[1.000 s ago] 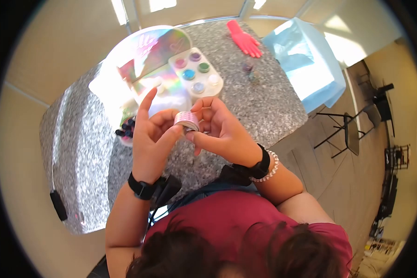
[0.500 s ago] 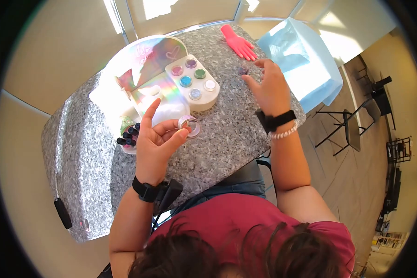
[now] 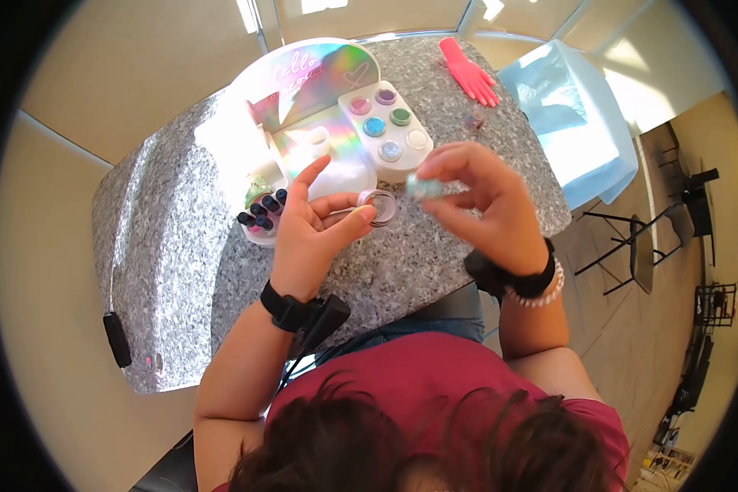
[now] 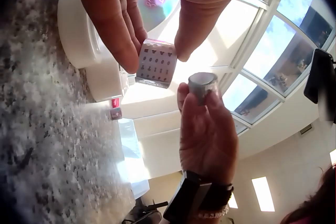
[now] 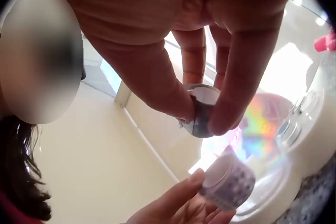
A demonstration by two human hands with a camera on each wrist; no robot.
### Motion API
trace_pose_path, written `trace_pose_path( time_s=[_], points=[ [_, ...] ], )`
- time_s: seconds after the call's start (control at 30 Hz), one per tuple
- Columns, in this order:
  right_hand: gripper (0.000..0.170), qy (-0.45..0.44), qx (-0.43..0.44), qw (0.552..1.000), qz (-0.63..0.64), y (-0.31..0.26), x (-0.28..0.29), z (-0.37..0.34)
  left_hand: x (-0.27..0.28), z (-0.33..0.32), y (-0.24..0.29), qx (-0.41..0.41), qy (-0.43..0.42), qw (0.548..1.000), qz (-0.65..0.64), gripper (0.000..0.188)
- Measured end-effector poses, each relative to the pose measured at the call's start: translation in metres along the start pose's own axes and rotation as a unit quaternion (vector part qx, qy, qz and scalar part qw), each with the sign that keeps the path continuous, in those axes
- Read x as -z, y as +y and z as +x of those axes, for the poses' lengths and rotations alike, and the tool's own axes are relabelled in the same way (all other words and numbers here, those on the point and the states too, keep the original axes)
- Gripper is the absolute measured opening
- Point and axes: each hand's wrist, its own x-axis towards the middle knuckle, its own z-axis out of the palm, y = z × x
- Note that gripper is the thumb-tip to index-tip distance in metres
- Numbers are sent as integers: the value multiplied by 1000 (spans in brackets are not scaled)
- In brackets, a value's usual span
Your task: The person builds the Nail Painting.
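Observation:
In the head view my left hand (image 3: 312, 234) pinches a pale pink roll of patterned tape (image 4: 156, 64) between thumb and fingers, its index finger pointing up and away. Rows of small dark marks cover the roll in the left wrist view. My right hand (image 3: 496, 205), raised just to the right, grips a second, greenish-silver roll of tape (image 5: 202, 121) by its rim with thumb and fingertips. The two rolls are apart, both above the stone table (image 3: 418, 246). On the table beyond the right hand sits another small roll-like item (image 3: 474, 120).
A white case with an iridescent panel (image 3: 332, 70) stands at the back, its tray (image 3: 418, 168) holding several coloured pots. Black-capped bottles (image 3: 258, 215) are at the left. A pink model hand (image 3: 467, 72) lies near the far right edge, beside a blue-covered surface (image 3: 582, 115).
Both hands were at the pink roll; the right hand then reached to the small items at the far right and has come back holding the greenish roll. The left hand keeps the pink roll.

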Motion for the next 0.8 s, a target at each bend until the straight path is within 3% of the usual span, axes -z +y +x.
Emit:
trace_pose_path(
  time_s=[0.2,0.43,0.8],
  points=[
    [28,-3,116,978,-172,4,-37,-11,0,-1,-2,-37,-12,999,3,86],
    [23,37,150,953,-260,14,-45,-18,-4,-3,1,-57,13,998,25,85],
    [20,12,86,952,-292,13,-52,-22,-8,-7,-3,-91,58,985,132,78]
  ],
)
